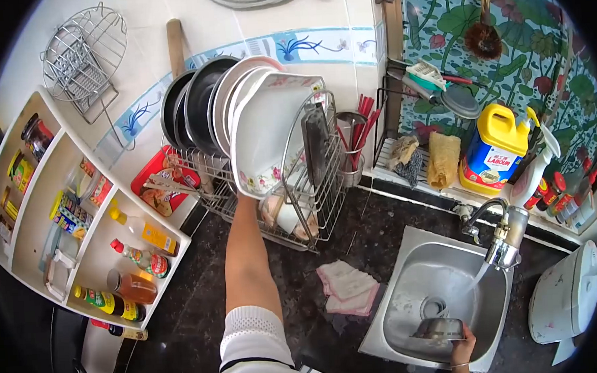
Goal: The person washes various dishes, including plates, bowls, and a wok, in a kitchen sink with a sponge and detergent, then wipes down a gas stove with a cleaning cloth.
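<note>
My left forearm [249,256] reaches up to the wire dish rack [327,212]. The hand itself is hidden behind or beneath a white square dish with a floral rim [272,134], so its fingers do not show. Beside that dish stand stacked plates and dark pans [207,100]. Down in the steel sink [399,309], my right hand [463,348] is closed on the rim of a small metal bowl [441,328], which is tilted. Water runs from the faucet [503,250] into the sink, above the bowl.
A pink-edged cloth [348,288] lies on the dark counter left of the sink. Behind the sink, a yellow-capped detergent jug [492,150] and sponges [443,160] line the ledge. A shelf of bottles [131,273] stands left; a white bin [566,294] stands right.
</note>
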The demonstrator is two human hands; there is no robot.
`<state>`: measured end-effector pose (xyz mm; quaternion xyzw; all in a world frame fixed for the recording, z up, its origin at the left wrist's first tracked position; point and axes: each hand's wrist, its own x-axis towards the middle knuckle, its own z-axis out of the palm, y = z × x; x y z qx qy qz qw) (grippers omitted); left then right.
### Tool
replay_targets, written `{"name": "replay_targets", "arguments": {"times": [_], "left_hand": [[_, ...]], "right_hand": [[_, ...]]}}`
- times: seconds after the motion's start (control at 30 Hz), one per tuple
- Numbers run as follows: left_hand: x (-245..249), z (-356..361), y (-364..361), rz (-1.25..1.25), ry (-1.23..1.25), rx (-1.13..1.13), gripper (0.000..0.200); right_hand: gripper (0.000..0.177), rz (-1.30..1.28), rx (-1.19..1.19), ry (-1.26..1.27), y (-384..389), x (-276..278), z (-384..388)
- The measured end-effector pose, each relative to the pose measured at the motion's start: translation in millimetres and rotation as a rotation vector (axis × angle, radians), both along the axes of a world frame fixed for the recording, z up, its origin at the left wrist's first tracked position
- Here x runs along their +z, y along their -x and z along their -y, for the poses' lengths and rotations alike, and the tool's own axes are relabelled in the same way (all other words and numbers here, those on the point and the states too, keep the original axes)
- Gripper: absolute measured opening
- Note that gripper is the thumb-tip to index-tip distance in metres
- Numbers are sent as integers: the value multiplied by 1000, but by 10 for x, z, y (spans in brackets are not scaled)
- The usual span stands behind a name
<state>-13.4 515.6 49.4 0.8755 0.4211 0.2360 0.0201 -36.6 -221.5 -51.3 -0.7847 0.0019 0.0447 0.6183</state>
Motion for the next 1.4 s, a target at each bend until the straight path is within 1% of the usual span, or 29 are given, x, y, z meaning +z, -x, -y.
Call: {"name": "replay_targets", "arguments": {"times": [0.07,0.17,0.3,0.4,0.5,0.6,0.73,0.83,0.93,1.03,1.1,1.17,1.23,1.3,1.33,1.37,1.4], "left_hand": [[-58,-26,-30,-32,12,-7,40],[-101,-16,-77,-48,18,-18,41],[-115,16,-109,-65,17,-47,42],[-71,43,-107,-77,22,-73,43],[98,-12,-205,-88,59,-111,43],[388,-127,-391,-103,115,-177,44],[477,-178,-354,-76,156,-208,45],[395,-142,-18,69,123,-136,46],[296,-95,584,133,9,181,47],[235,-92,1017,-3,161,399,48],[218,-136,1052,-1,250,418,45],[209,-208,990,-152,359,476,41],[235,-223,931,-321,461,522,38],[256,-139,869,-312,378,592,35],[283,-29,864,-270,286,639,34],[322,72,865,-209,179,689,32],[367,132,870,-145,99,694,31]], "right_hand": [[32,7,-21,-21,8,-100,48],[33,2,-43,-26,32,-87,88],[34,-30,20,83,31,171,48],[35,-29,20,74,-17,114,34],[36,-32,13,66,-23,87,35],[34,2,29,124,-30,135,-24],[34,1,31,156,-59,163,-42],[34,-85,18,136,-78,165,9],[35,-237,-22,104,-91,226,113],[35,-291,-53,10,-83,211,100],[35,-318,-99,-125,-68,179,66],[36,-325,-130,-186,-52,133,88],[34,-16,-24,63,-47,-70,107],[32,302,73,308,-83,-186,116],[32,309,64,314,-77,-27,57],[32,391,82,395,-51,146,-4],[32,468,104,475,-12,405,-136]]}}
